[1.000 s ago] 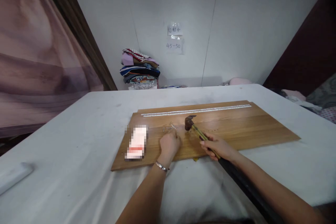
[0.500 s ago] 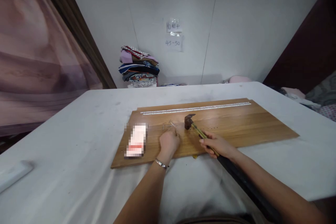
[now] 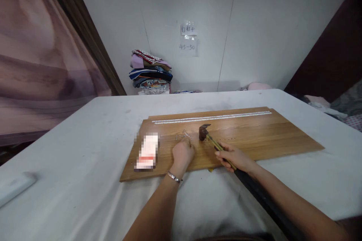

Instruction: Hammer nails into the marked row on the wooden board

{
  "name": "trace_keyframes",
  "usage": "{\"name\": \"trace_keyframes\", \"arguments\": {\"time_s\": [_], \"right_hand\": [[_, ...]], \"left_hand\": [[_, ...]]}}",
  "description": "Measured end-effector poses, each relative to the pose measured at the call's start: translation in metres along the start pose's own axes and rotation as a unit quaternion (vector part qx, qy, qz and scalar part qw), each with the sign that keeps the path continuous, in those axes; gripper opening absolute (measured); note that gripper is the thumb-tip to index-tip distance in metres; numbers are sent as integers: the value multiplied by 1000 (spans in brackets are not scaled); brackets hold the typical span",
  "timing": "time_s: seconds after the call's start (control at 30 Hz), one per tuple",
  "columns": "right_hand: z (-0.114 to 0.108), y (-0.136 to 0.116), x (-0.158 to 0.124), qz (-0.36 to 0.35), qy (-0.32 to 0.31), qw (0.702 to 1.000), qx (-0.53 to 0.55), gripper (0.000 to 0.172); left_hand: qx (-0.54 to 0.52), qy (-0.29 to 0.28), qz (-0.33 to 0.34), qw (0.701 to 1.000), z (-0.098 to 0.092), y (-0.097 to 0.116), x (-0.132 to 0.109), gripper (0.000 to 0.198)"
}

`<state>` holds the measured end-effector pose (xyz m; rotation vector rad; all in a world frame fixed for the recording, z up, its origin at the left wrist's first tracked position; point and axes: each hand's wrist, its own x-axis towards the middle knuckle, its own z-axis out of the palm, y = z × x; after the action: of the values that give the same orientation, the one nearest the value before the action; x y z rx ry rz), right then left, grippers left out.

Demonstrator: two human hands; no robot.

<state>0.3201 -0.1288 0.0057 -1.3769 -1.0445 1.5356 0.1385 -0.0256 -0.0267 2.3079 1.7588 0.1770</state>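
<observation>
Only our view has shifted slightly since the earlier frame. Just below centre, our left hand (image 3: 183, 154) curls its fingers by the nails (image 3: 186, 134) on the board (image 3: 268, 135), hold untellable; rightward, our right hand (image 3: 233, 156) closes firmly round the hammer (image 3: 203, 132). A stray swing could strike the nearby left.
</observation>
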Motion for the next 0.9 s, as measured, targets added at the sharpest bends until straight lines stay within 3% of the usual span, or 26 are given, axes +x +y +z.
{"name": "trace_keyframes", "arguments": {"time_s": [0.9], "right_hand": [[0, 0, -1, -9, -3, 1000, 2, 30]], "left_hand": [[-4, -3, -3, 1000, -2, 1, -1, 23]]}}
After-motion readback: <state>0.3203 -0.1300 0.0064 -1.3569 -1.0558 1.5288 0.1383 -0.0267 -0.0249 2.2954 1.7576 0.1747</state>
